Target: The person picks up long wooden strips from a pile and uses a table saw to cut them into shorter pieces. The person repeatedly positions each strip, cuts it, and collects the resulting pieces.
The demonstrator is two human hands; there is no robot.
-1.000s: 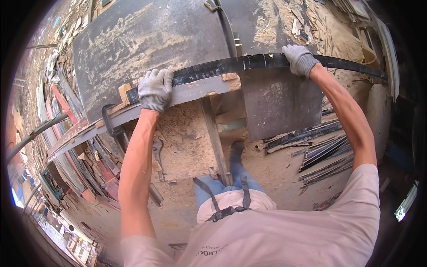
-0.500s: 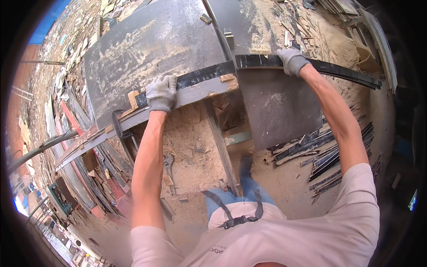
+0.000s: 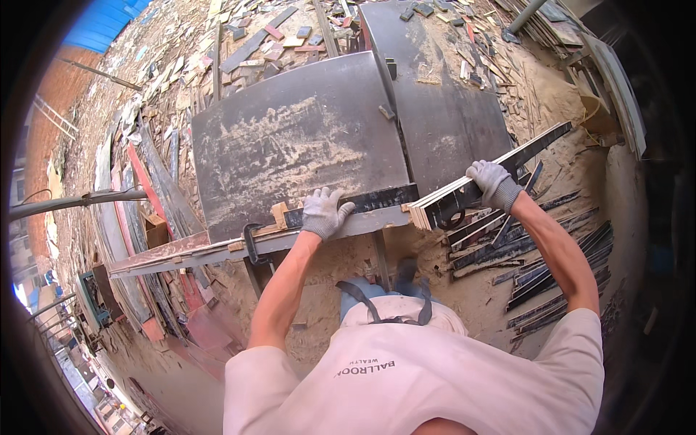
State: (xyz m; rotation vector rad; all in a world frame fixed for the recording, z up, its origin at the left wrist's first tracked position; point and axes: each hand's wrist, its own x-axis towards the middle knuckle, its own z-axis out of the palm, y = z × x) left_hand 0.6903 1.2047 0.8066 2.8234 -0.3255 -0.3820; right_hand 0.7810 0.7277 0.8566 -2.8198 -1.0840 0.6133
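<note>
Both my hands wear grey knit gloves. My left hand (image 3: 324,213) lies over a black strip (image 3: 384,196) along the near edge of a dark sawdust-covered tabletop (image 3: 290,145). Its fingers are apart and the thumb points right. To the right, my right hand (image 3: 494,184) is closed around a stack of dark-faced plywood strips (image 3: 533,147). Pale layered edges show on the stack's upper side, and it slants up to the right. Its left end sits by the table's front corner. The right hand's fingertips are partly hidden.
A black clamp (image 3: 253,243) and a small wood block (image 3: 279,214) sit at the table edge on the left. Beyond the stack lies a second dark panel (image 3: 453,130). More cut strips (image 3: 558,268) are piled on the ground at right. Scrap wood covers the far ground.
The plywood strips have come nearer to me and turned, so their right end now points up and away. My left hand stays on the black strip, its thumb now spread. The view has shifted.
</note>
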